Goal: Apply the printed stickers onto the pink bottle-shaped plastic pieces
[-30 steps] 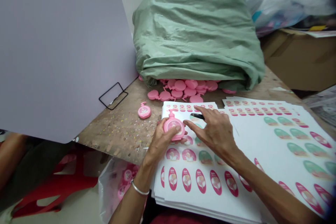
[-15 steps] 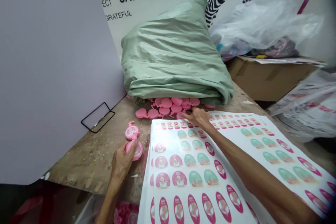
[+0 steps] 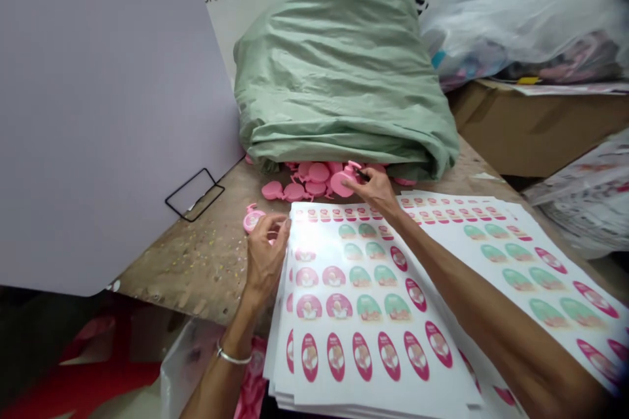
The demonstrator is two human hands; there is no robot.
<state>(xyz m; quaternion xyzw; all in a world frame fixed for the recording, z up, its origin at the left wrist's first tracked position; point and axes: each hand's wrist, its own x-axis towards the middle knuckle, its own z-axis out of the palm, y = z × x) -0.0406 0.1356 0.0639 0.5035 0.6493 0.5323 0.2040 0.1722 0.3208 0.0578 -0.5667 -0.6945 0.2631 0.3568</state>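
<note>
Light diffuse, moderate | glare on sticker sheet [image 3: 320, 234], in front of green sack [image 3: 339, 78] | shadow beneath sack | red chair [image 3: 115, 376], lower left of sack, dim, blurred | edges wide-angle stretched

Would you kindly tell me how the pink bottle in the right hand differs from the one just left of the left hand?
The held bottle shows a plain face; the other bottle shows a label. The held bottle is in the right hand, while the other bottle is on the table, beside the left hand. Both are pink, with round bodies and pump tops.
</note>
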